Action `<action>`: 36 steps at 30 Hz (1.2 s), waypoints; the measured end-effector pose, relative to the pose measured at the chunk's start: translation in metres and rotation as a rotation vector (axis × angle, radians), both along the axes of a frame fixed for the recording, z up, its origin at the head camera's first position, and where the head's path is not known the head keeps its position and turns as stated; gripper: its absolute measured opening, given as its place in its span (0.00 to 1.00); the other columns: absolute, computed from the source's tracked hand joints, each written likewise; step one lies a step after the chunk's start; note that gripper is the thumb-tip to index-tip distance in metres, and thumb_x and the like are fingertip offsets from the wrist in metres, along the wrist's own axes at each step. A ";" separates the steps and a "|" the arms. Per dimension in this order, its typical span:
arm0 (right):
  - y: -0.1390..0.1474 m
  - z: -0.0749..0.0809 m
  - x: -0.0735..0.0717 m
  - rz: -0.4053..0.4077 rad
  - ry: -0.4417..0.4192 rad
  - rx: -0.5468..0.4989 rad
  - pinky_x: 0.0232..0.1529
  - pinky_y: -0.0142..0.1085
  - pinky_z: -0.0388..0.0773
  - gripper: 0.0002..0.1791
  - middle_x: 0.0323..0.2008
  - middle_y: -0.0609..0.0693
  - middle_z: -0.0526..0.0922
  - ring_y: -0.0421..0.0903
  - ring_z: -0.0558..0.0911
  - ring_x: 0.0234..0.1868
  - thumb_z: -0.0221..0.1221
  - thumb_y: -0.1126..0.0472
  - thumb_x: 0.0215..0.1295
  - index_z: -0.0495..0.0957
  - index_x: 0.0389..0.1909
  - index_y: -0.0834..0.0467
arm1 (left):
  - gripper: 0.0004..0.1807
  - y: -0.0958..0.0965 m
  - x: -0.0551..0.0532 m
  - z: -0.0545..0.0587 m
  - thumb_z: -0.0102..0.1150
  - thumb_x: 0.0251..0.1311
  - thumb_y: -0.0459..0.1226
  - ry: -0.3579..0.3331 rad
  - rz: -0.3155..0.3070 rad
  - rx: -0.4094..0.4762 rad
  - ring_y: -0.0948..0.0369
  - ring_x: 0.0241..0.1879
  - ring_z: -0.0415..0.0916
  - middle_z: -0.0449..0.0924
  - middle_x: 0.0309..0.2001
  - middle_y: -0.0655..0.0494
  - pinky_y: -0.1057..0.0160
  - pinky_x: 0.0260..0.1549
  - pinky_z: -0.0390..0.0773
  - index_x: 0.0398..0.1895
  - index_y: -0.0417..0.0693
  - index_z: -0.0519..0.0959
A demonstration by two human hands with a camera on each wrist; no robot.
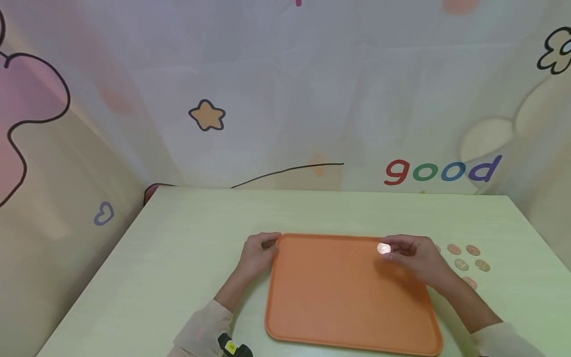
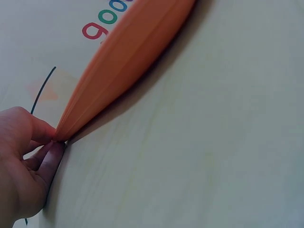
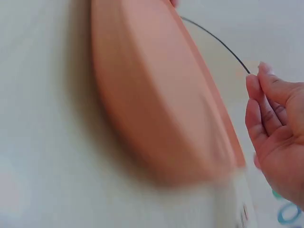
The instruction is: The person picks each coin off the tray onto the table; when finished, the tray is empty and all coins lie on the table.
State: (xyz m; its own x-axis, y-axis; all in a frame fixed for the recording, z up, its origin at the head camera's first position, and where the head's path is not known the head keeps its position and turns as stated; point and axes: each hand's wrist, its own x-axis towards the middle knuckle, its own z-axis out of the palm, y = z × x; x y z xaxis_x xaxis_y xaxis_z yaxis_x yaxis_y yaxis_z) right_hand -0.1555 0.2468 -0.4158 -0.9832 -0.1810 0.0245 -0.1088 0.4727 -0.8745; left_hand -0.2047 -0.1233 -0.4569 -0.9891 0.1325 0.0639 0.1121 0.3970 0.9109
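Observation:
An orange rectangular tray (image 1: 348, 297) lies on the table. My left hand (image 1: 258, 255) holds its far left corner; in the left wrist view that hand (image 2: 23, 161) has thumb and fingertips together at the tray's edge (image 2: 123, 61). Over the far right part of the tray, my right hand (image 1: 412, 255) pinches a shiny round coin (image 1: 383, 248) between thumb and fingers. The right wrist view shows this hand (image 3: 280, 128) with thumb and fingertip together, the coin hidden, beside the blurred tray (image 3: 156, 95).
Several coins (image 1: 461, 265) in copper and gold tones lie on the pale table (image 1: 178, 277) right of the tray, some partly behind the right hand and forearm. A printed cloth backdrop (image 1: 285, 109) stands behind the table and along its sides.

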 end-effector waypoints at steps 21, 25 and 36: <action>0.154 -0.030 0.066 -0.329 0.159 0.176 0.25 0.19 0.69 0.24 0.29 0.13 0.78 0.17 0.77 0.28 0.68 0.67 0.62 0.83 0.36 0.26 | 0.19 0.000 0.000 0.001 0.55 0.61 0.24 -0.012 0.008 -0.001 0.45 0.54 0.82 0.84 0.54 0.36 0.52 0.52 0.83 0.56 0.33 0.83; 0.169 -0.044 0.069 -0.332 0.249 0.229 0.24 0.19 0.68 0.26 0.26 0.15 0.76 0.18 0.75 0.26 0.69 0.70 0.58 0.84 0.34 0.29 | 0.20 0.000 0.001 0.000 0.55 0.61 0.24 -0.014 0.001 -0.006 0.44 0.54 0.82 0.84 0.55 0.36 0.51 0.52 0.83 0.56 0.32 0.82; 0.178 -0.053 0.065 -0.324 0.242 0.356 0.26 0.19 0.68 0.13 0.24 0.20 0.73 0.23 0.70 0.25 0.69 0.67 0.61 0.86 0.34 0.42 | 0.19 0.001 0.001 0.004 0.55 0.62 0.24 -0.018 0.013 -0.024 0.46 0.54 0.82 0.85 0.54 0.38 0.51 0.53 0.83 0.56 0.33 0.83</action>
State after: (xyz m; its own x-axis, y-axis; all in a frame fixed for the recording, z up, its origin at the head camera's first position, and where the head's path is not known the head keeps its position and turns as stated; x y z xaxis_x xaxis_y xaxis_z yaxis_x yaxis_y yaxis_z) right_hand -0.0909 0.4252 -0.4684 -0.9639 0.0924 0.2498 -0.0865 0.7784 -0.6218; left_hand -0.2036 -0.1225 -0.4532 -0.9918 0.1206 0.0430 0.0903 0.4200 0.9030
